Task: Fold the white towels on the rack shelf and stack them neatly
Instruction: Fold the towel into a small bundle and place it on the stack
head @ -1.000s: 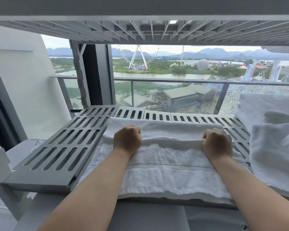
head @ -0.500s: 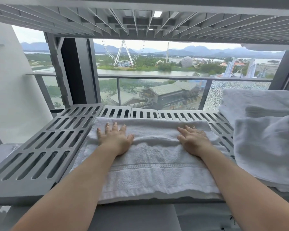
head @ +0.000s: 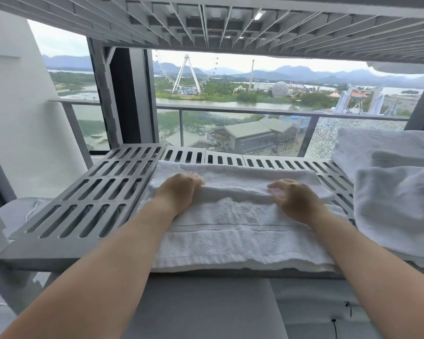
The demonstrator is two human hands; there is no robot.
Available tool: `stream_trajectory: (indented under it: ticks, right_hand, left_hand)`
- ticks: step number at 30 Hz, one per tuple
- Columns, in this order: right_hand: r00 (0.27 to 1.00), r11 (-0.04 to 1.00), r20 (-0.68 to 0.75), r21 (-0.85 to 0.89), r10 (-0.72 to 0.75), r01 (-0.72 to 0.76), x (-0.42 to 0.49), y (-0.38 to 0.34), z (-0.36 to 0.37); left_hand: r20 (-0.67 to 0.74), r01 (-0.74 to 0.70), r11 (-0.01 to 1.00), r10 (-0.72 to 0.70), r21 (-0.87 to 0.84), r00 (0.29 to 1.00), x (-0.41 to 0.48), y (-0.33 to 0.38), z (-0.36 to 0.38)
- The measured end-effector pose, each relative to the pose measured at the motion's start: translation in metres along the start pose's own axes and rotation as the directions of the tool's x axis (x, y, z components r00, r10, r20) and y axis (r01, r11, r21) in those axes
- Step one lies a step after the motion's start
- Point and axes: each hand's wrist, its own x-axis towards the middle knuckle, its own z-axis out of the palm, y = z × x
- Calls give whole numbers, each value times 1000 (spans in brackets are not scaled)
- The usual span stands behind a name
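A white towel lies across the grey slotted rack shelf, partly folded, with a raised ridge running across its middle. My left hand curls its fingers over the left part of that ridge and grips it. At the right part of the ridge, my right hand pinches the fold between thumb and fingers. Both forearms reach in from the near edge. The towel's near hem hangs slightly over the shelf's front edge.
A pile of white towels sits on the shelf at the right, close to my right arm. Another slotted shelf hangs low overhead. Behind the rack is a glass balcony railing; a white wall stands at the left.
One second ago both fists gripped the fold. Half a second ago both hands lay flat on the towel. Now both hold a raised ridge of the towel again.
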Motion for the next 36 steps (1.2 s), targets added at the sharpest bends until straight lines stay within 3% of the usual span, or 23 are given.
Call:
stream_trajectory:
  ticks: [2, 6, 9, 14, 17, 21, 24, 29, 33, 36]
  right_hand:
    - [997, 998, 64, -42, -40, 42, -7, -3, 2]
    - [997, 987, 6, -142, 82, -80, -10, 4, -1]
    - [989, 976, 40, -173, 141, -132, -20, -8, -5]
    - [998, 1000, 50, -2, -28, 28, -55, -40, -19]
    - [986, 986, 4, -2, -165, 165, -84, -43, -27]
    - [983, 985, -68, -48, -171, 168, -122, -37, -31]
    - [985, 984, -9, -43, -173, 172, -151, -30, -32]
    - [982, 982, 54, -51, -180, 183, -181, -30, -30]
    - [991, 992, -51, -13, -126, 125, -195, -37, -35]
    - [981, 992, -190, -124, -43, 20, -204, -42, -42]
  left_hand:
    - [-83, -9, 996, 16, 84, 996, -2, 7, 0]
    - [122, 61, 996, -69, 71, 990, -11, 20, 1]
    - [175, 109, 994, -110, 19, 978, -20, 31, -10]
    - [254, 93, 987, -58, -129, 966, -40, 59, -24]
    - [300, 44, 989, 1, -144, 954, -56, 72, -30]
    - [340, 63, 992, -22, -112, 940, -82, 79, -39]
    - [369, 55, 994, -16, -97, 929, -104, 83, -45]
    - [298, -28, 1000, 25, 5, 954, -144, 91, -49]
    - [118, -30, 999, 26, 32, 993, -164, 90, -52]
    - [74, 34, 993, -42, 110, 996, -167, 88, -60]
